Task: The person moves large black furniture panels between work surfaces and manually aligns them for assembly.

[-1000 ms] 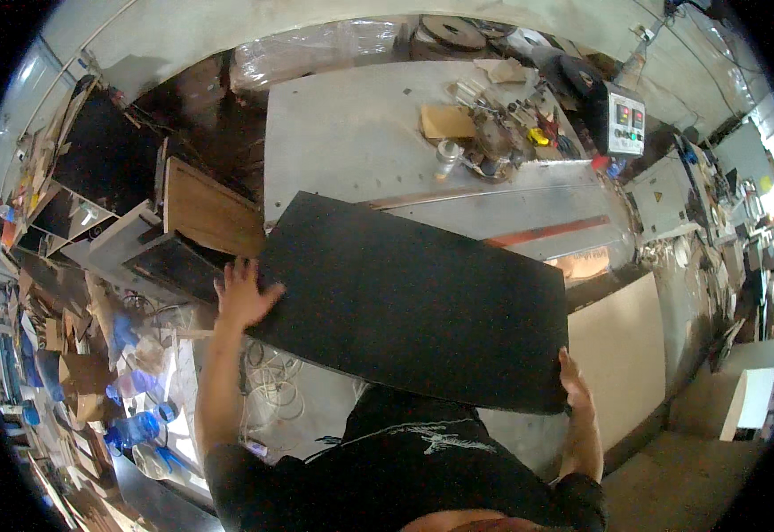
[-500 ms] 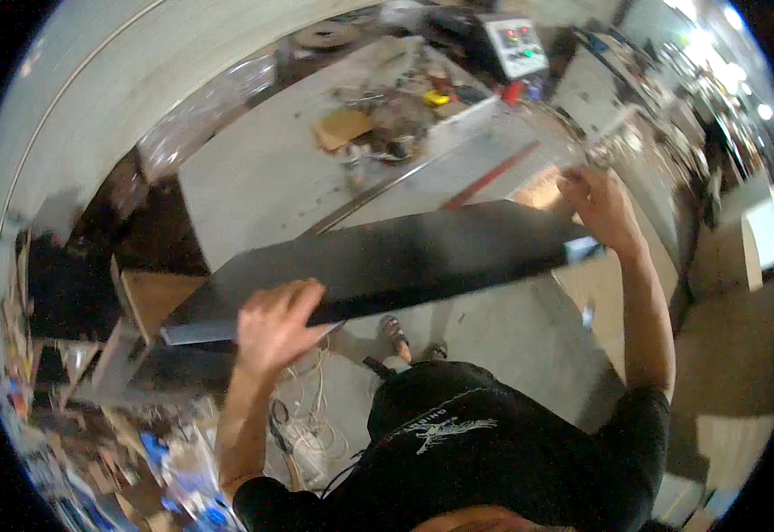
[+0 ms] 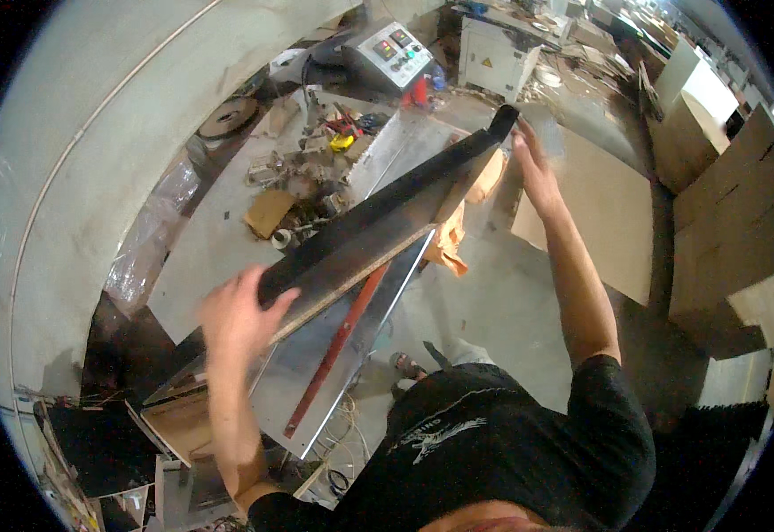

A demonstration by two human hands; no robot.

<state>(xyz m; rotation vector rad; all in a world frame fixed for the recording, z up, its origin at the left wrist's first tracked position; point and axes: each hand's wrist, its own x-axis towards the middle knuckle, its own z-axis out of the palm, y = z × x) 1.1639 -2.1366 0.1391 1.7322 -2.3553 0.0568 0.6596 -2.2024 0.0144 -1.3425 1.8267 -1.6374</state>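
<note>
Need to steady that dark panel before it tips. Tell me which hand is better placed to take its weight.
Probably the left hand: it grips the dark panel at its near end, above the metal machine table. The right hand only touches the far corner with the arm stretched out.

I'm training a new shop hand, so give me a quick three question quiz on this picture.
1. True or false: both hands hold the dark panel.
2. Which hand grips the panel's far end? A) left hand B) right hand
3. What colour is the strip on the metal table under the panel?

Key: 1 true; 2 B; 3 red.
</note>
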